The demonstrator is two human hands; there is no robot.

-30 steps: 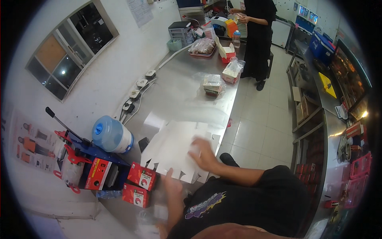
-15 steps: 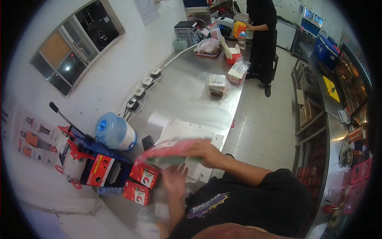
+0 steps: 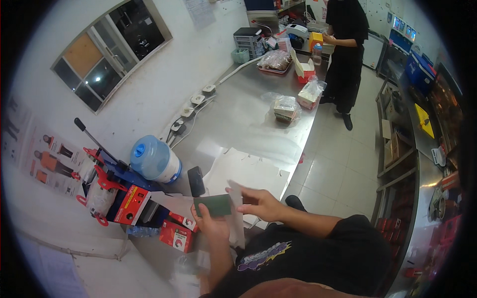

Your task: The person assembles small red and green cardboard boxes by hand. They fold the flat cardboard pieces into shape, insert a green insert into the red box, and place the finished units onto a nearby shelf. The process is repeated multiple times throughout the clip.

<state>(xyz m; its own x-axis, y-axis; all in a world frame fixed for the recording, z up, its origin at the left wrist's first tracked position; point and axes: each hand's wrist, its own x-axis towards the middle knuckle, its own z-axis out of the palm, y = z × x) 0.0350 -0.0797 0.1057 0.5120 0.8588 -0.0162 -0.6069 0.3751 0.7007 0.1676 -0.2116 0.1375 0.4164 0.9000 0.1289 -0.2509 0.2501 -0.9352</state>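
Between my hands, over the near edge of the steel table, is a partly folded cardboard carton [image 3: 213, 205] with a dark green panel and pale flaps. My left hand [image 3: 213, 229] grips its near left side, thumb against the green panel. My right hand [image 3: 261, 203] pinches a raised pale flap [image 3: 235, 218] at the carton's right side. Flat white cardboard sheets [image 3: 243, 169] lie just beyond my hands. Left of the carton, red printed boxes [image 3: 175, 237] sit on the table, partly hidden by it. A black phone [image 3: 196, 181] lies beside the sheets.
At left stand a red and blue sealing machine [image 3: 130, 204] with a lever and a blue water jug [image 3: 155, 160]. Power adapters [image 3: 198, 99] line the wall. Bagged boxes [image 3: 285, 109] sit farther along the table [image 3: 238, 116]. A person in black [image 3: 345, 54] stands at its far end.
The carton has turned from its red outer side to show green and pale faces. My left hand has closed on it; my right hand has shifted to a flap. The whole view has swung slightly left.
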